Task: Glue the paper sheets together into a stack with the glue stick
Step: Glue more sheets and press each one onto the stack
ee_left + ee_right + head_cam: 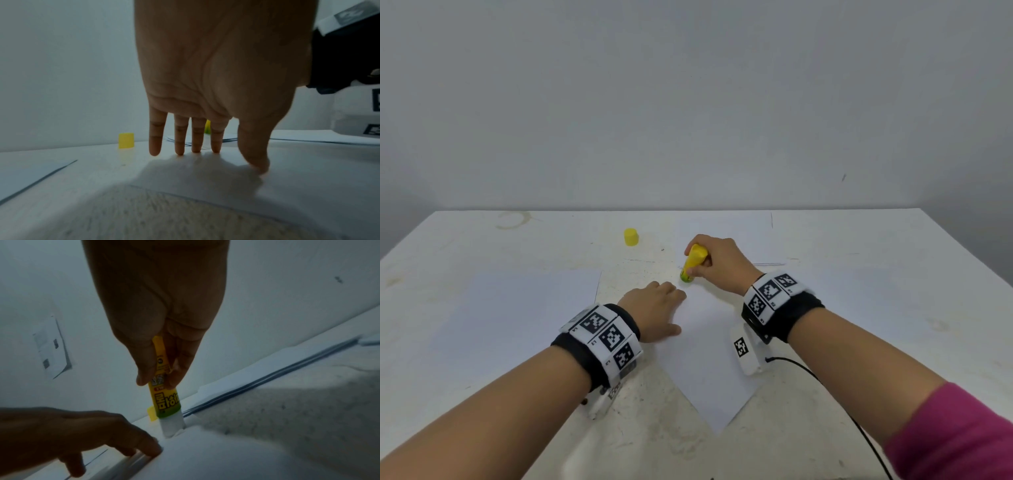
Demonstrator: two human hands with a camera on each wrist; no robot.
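We see our right hand (717, 262) at about 12 o'clock from the middle sheet, fingers (145, 369) and thumb wrapped round the yellow glue stick (692, 263), which is held nearly upright with its white glue end down. In the right wrist view that white tip (171, 428) touches the far corner of the sheet of paper (709, 370) lying cornerwise on the table (893, 308) in front of us. Our left hand (654, 305) lies at about 9 o'clock from the glue stick, just beside it, with its fingers (197, 138) straight and spread, tips and thumb pressing down on the same sheet near its far corner; it grips nothing. The yellow cap (631, 237) stands upright on the bare table at roughly 10 o'clock from the glue stick, apart from both hands. A second sheet (527, 301) lies flat at 9 o'clock from the left hand, clear of it. At 1 o'clock beyond the right hand lies a further pile of paper (739, 233), its layered edges showing as dark lines in the right wrist view; how many sheets it holds we cannot tell. Both wrists carry black bands with black-and-white markers (602, 337), and a black cable (825, 383) trails from the right one towards 5 o'clock.
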